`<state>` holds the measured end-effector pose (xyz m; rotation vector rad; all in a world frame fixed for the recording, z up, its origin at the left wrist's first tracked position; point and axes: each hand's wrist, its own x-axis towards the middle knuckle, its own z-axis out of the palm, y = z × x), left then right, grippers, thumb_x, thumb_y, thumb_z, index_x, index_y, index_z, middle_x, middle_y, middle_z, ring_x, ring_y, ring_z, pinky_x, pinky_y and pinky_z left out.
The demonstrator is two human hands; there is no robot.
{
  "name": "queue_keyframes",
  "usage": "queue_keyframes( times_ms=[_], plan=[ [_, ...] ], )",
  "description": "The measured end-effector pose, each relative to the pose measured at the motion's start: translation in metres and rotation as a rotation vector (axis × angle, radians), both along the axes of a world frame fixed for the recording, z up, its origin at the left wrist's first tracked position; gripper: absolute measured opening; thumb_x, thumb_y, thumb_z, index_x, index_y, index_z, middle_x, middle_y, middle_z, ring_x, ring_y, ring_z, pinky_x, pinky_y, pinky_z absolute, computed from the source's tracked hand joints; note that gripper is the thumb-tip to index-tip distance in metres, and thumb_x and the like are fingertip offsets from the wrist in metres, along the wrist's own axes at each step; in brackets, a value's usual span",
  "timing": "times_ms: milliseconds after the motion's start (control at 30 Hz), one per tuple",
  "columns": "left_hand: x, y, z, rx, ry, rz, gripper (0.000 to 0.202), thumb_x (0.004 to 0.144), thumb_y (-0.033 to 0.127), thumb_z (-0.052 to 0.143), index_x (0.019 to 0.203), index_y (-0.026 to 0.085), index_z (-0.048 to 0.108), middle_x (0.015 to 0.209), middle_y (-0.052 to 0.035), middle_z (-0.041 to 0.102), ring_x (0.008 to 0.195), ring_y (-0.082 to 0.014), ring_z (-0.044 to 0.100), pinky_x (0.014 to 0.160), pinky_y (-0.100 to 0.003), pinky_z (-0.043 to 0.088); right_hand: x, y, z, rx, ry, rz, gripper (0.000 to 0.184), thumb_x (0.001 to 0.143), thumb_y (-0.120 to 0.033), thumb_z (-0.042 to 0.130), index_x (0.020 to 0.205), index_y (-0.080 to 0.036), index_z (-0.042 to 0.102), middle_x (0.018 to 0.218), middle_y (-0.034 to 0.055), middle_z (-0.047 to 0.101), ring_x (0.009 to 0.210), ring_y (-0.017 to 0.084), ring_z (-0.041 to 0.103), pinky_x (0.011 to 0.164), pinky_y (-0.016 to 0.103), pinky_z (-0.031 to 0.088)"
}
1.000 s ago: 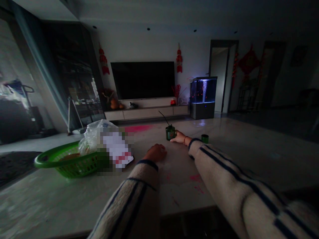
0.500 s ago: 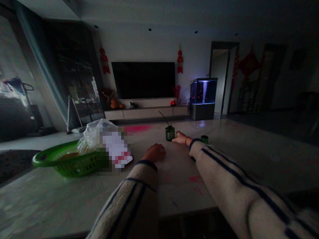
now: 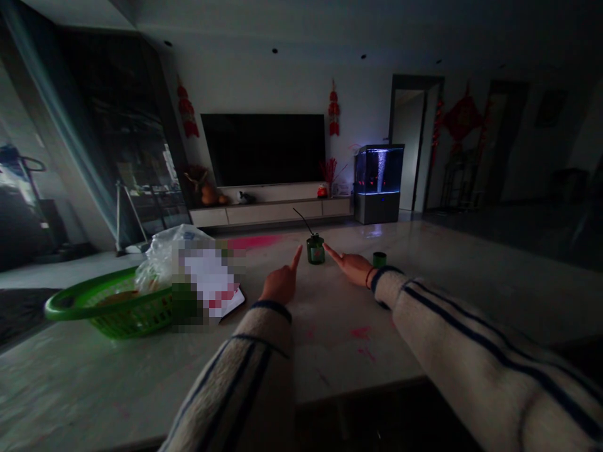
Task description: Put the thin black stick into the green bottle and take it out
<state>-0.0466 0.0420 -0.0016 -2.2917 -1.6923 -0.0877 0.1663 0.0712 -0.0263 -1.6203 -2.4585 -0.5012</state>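
A small green glass bottle (image 3: 316, 252) stands upright on the table, a thin dark stick leaning out of its neck to the left like a reed diffuser. My left hand (image 3: 281, 281) is just left of it and nearer to me, index finger stretched forward and the other fingers curled, holding nothing. From the right, my right hand (image 3: 353, 266) points its index finger at the bottle's side; whether the fingertip touches the glass I cannot tell. Beyond the right wrist sits a short green cylinder (image 3: 379, 258) that looks like a cap.
On the left of the pale table (image 3: 339, 351) are a green plastic basket (image 3: 132, 317) with a clear plastic bag (image 3: 162, 248) and a phone-like slab (image 3: 228, 307), partly blurred out. Pink smears mark the tabletop. A lit fish tank (image 3: 379, 172) and a television (image 3: 264, 149) stand beyond.
My left index finger has stretched out toward the bottle. My right hand, earlier close at the bottle's side, has drawn back slightly and now extends its index finger. The view has shifted a little.
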Motion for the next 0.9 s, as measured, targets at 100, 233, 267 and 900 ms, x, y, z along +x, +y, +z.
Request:
queue_keyframes(
  times_ms=[100,233,267,900],
  plan=[
    [0.001,-0.001,0.001,-0.013,0.036,0.017,0.083,0.077,0.006,0.036,0.134,0.021,-0.022,0.098,-0.0128,0.062,0.077,-0.0192,0.063,0.063,-0.027,0.045,-0.002,-0.007,0.005,-0.023,-0.066,-0.012,0.080,0.075,-0.001,0.033,0.137,-0.030,-0.009,0.094,0.0094,0.061,0.081,0.018,0.059,0.066,0.028,0.041],
    [0.001,-0.001,0.000,-0.024,0.028,0.011,0.084,0.076,0.006,0.035,0.134,0.023,-0.022,0.099,-0.0128,0.062,0.078,-0.0202,0.063,0.062,-0.027,0.046,-0.003,-0.008,0.007,-0.061,-0.058,0.006,0.081,0.075,-0.002,0.035,0.137,-0.031,-0.008,0.094,0.0074,0.061,0.083,0.018,0.059,0.067,0.027,0.040],
    [0.001,-0.001,0.000,-0.026,0.020,0.011,0.084,0.076,0.006,0.036,0.134,0.022,-0.023,0.099,-0.0129,0.062,0.078,-0.0204,0.063,0.062,-0.027,0.046,-0.002,-0.007,0.007,-0.067,-0.046,0.011,0.082,0.074,-0.002,0.036,0.137,-0.031,-0.008,0.094,0.0070,0.062,0.082,0.018,0.059,0.067,0.027,0.040],
    [-0.008,0.010,-0.011,-0.132,-0.124,0.013,0.036,0.083,0.032,0.036,0.109,0.016,0.055,0.108,-0.0133,0.056,0.089,-0.0197,0.059,0.074,-0.030,0.046,-0.038,0.064,0.049,0.040,0.460,-0.118,0.041,0.080,-0.027,0.040,0.119,-0.018,0.049,0.116,0.0084,0.056,0.102,0.016,0.053,0.084,0.023,0.039]
  ],
)
